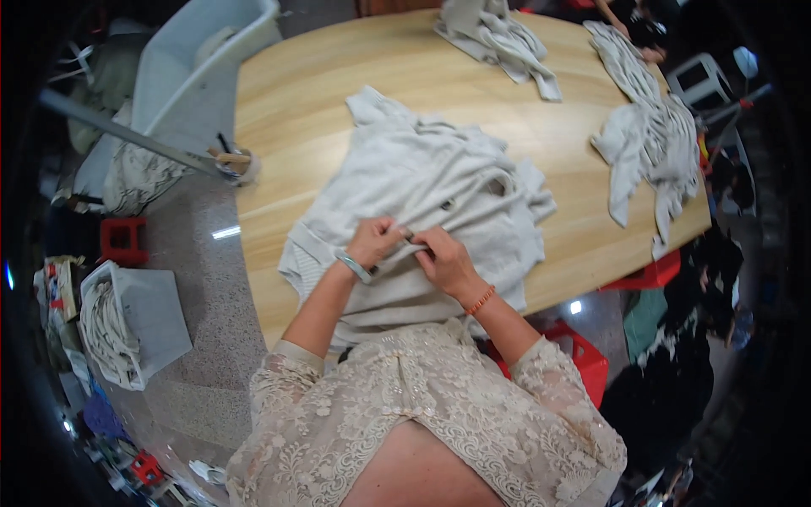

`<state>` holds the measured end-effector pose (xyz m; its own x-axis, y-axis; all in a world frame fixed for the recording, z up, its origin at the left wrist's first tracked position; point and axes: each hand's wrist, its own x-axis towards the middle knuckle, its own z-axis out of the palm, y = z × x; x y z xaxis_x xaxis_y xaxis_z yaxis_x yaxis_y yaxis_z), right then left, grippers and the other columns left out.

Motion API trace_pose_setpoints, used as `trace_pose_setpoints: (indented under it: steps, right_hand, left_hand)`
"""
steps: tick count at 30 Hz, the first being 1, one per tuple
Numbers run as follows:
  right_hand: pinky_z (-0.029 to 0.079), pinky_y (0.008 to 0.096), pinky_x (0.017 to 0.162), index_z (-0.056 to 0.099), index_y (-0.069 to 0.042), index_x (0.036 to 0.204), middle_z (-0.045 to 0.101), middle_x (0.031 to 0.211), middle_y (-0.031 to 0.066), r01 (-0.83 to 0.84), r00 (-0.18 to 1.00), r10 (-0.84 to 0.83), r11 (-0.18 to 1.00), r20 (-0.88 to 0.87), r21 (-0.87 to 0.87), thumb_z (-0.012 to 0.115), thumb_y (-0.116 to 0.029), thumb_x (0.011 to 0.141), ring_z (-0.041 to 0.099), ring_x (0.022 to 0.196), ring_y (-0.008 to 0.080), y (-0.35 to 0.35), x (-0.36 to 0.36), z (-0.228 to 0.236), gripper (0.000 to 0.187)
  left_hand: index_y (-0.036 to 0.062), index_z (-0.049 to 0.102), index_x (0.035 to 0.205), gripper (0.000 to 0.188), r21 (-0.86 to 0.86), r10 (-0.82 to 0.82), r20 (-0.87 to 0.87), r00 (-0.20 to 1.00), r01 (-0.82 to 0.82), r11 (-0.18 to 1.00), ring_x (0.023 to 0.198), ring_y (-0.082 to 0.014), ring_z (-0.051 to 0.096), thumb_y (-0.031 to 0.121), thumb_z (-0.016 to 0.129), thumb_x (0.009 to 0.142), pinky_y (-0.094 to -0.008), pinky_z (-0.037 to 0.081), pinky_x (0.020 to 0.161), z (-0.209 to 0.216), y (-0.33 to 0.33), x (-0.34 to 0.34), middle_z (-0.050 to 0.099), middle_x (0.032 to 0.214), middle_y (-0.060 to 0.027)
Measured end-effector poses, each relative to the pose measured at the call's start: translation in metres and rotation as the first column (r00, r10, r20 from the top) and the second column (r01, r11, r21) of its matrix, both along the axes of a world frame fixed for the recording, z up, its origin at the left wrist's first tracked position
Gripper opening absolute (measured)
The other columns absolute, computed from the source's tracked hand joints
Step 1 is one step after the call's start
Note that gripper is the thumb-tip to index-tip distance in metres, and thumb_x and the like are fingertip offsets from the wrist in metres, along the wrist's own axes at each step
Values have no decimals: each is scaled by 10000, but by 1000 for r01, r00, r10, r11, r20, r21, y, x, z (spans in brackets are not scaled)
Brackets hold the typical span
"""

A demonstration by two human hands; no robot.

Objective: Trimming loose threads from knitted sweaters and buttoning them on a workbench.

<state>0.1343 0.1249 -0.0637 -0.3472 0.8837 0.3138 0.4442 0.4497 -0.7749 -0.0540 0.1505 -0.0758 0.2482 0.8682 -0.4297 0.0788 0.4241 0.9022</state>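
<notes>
A light grey knit sweater lies rumpled across the near part of the wooden table. Its ribbed edge spreads to the left, and a dark button shows among the folds. My left hand, with a pale bangle at the wrist, pinches the fabric. Close beside it, my right hand, with an orange beaded bracelet, pinches the same fold. Between the fingertips sits a small dark spot, too small to name. The fabric hides part of the fingertips.
More grey knit garments lie at the far edge and on the right, where another person's hand touches the cloth. A large pale bin stands at far left, a crate of garments on the floor. Red stools flank the table.
</notes>
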Motion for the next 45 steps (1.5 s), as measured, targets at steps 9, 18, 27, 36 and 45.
trace_pose_setpoints:
  steps: [9, 18, 27, 36, 45]
  right_hand:
    - [509, 402, 678, 556, -19, 1094, 578, 933, 152, -62, 982, 75, 995, 171, -78, 674, -74, 739, 604, 808, 340, -7, 13, 3, 378]
    - [483, 397, 757, 594, 13, 1082, 597, 927, 194, -202, 978, 208, 962, 14, -181, 596, 6, 792, 588, 840, 383, 24, 12, 4, 290]
    - [498, 411, 734, 601, 4, 1011, 586, 913, 170, -68, 997, 75, 981, 36, -180, 565, 54, 783, 600, 848, 376, 7, 14, -5, 237]
    - [483, 347, 674, 615, 8, 955, 582, 850, 145, -179, 984, 176, 972, -34, -150, 566, 90, 760, 607, 777, 315, 18, 23, -8, 217]
    - [484, 367, 665, 633, 17, 899, 593, 810, 147, -377, 925, 379, 906, -26, -192, 595, 50, 746, 608, 754, 329, 34, 30, 5, 162]
  left_hand:
    - [36, 633, 1012, 277, 208, -267, -114, 957, 286, 935, 689, -79, 496, 270, 673, 870, -244, 410, 617, -2, -20, -1, 567, 768, 26]
    - [-15, 634, 1048, 210, 435, -73, -341, 937, 226, 872, 736, -152, 580, 65, 614, 854, -269, 461, 675, 4, -20, -11, 635, 850, -94]
    - [0, 649, 984, 172, 462, -47, -296, 954, 186, 867, 636, -218, 568, 95, 619, 844, -309, 445, 608, -5, -21, -5, 619, 756, -133]
    - [-17, 620, 997, 146, 412, -185, -269, 945, 286, 865, 710, -89, 488, 64, 586, 880, -233, 412, 650, 2, -15, -14, 566, 786, -23]
    - [-20, 612, 986, 135, 402, -332, -205, 921, 388, 829, 796, -126, 506, 45, 559, 880, -247, 421, 740, 0, -7, -18, 556, 870, -56]
